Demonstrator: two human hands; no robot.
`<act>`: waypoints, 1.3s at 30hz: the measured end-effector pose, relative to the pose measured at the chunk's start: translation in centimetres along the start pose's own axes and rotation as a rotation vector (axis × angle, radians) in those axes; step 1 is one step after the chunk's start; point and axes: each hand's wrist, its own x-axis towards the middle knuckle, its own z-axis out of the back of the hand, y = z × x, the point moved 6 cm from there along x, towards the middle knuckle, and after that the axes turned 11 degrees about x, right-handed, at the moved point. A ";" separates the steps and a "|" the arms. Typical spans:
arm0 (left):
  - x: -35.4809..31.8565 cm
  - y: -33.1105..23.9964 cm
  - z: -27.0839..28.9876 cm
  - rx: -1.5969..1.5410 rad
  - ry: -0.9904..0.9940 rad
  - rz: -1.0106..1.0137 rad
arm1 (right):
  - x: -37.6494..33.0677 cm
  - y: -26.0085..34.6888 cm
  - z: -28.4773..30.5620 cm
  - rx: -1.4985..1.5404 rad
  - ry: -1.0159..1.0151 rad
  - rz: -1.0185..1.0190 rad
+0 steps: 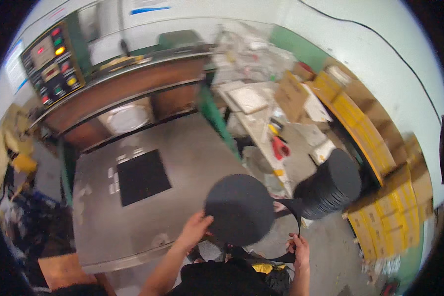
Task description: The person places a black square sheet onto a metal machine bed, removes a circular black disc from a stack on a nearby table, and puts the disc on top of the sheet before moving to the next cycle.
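My left hand (pixel 197 231) is closed on the left edge of a flat black disc (pixel 239 209), which is held up over the front right corner of the metal bed. In my right hand (pixel 299 247) I grip a thin black offcut (pixel 295 209) with a curved inner edge; part of it passes behind the disc and is hidden. On the bed lies a black square sheet (pixel 144 177), with small white blocks (pixel 112 180) along its left and far sides. To the right, a leaning stack of black discs (pixel 330 185) is nearest to my right hand.
The press's metal bed (pixel 197 148) spans the left, under a brown crossbeam (pixel 128 98). A control panel (pixel 53 64) with lit buttons is at the far left. A cluttered side table (pixel 301 163) holds red-handled scissors (pixel 280 148). Cardboard boxes (pixel 385 222) line the right wall.
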 end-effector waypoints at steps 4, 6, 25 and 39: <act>3.2 -4.3 -3.5 -0.210 -0.046 -0.164 | -1.5 4.2 12.2 -0.221 -0.194 0.083; 5.4 -7.1 -9.0 -0.259 0.025 -0.206 | -3.7 6.2 16.7 -0.350 -0.323 0.188; 21.0 -11.8 -48.3 -0.070 0.389 -0.092 | -11.0 -30.4 40.6 -0.641 -0.463 -0.571; 16.8 -8.0 -40.7 -0.233 0.587 -0.257 | 16.5 -21.9 31.9 0.155 -0.112 -0.571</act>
